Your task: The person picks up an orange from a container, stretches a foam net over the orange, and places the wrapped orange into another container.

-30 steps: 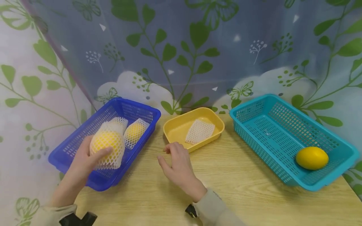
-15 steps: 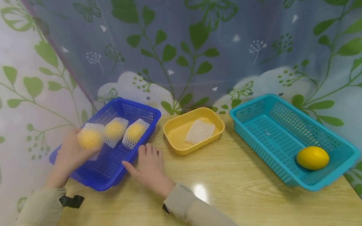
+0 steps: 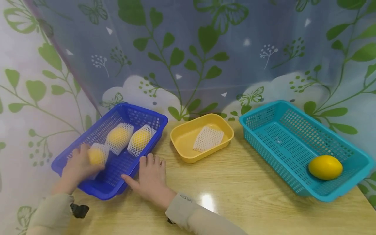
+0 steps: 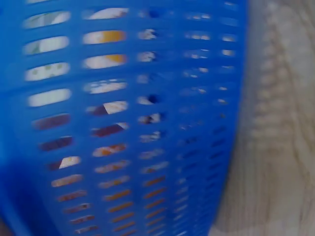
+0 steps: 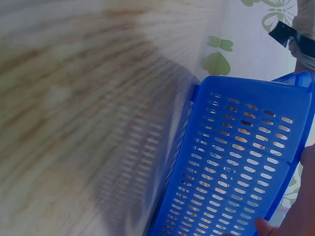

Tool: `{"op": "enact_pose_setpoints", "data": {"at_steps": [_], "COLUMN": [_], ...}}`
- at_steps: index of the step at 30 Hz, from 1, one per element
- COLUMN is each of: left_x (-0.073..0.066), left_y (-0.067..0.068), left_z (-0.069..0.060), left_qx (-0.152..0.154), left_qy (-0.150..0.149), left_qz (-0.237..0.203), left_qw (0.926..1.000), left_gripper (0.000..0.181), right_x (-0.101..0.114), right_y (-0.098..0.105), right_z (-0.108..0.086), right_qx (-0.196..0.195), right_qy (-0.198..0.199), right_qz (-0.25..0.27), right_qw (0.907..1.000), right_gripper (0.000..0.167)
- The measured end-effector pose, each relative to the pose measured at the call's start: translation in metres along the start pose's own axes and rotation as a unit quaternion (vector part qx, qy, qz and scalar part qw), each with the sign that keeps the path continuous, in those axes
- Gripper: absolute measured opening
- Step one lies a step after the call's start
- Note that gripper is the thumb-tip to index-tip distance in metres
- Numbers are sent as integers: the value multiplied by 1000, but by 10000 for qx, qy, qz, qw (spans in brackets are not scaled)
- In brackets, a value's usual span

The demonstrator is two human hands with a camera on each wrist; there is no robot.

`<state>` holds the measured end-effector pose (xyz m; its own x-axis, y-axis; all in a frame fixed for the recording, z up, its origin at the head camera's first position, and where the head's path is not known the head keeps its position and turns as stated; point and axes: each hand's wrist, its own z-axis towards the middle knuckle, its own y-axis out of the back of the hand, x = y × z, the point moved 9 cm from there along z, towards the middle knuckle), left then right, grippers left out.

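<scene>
In the head view my left hand [image 3: 77, 167] curls round a yellow fruit in a white foam net [image 3: 98, 156], low inside the blue basket [image 3: 114, 187]. Some of that fruit is hidden by the fingers. Farther back in the basket lie a netted yellow fruit [image 3: 119, 137] and another netted fruit [image 3: 141, 138]. My right hand [image 3: 152, 178] rests against the basket's near right rim, its fingers loosely extended. The right wrist view shows part of the right hand [image 5: 301, 204] at that rim. Only the slotted basket wall [image 4: 128, 162] and the table show clearly in the left wrist view.
A yellow tray [image 3: 183, 143] with a loose white foam net [image 3: 208, 138] in it stands mid-table. To its right, a turquoise basket [image 3: 265, 155] holds a bare yellow fruit [image 3: 325, 167]. A patterned curtain [image 3: 188, 65] hangs behind the wooden table [image 3: 235, 195].
My left hand has lowered the netted fruit into the blue basket, toward its near left part. The right hand has moved left from beside the yellow tray to the blue basket's rim.
</scene>
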<state>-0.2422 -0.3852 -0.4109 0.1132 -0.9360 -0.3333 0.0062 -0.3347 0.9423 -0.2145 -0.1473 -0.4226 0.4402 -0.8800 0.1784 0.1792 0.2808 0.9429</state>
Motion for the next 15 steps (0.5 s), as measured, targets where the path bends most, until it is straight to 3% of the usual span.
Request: {"op": "enact_pose_setpoints", "data": {"at_steps": [6,15], "left_x": [4,-1], "left_y": [-8,-21], "left_z": [3,11], "left_qx": [67,447], "left_qy": [-33,-279], "left_qz": [172,177], "left_qw": [9998,9985], "left_gripper": [105,94], "right_x": [0,-1], "right_y": [0,0], "right_z": [0,-1], "right_qx": [-23,15], "right_qy": [14,-3], "right_qz": [110,172], "right_qw": [9999,9999], "right_gripper": [78,78]}}
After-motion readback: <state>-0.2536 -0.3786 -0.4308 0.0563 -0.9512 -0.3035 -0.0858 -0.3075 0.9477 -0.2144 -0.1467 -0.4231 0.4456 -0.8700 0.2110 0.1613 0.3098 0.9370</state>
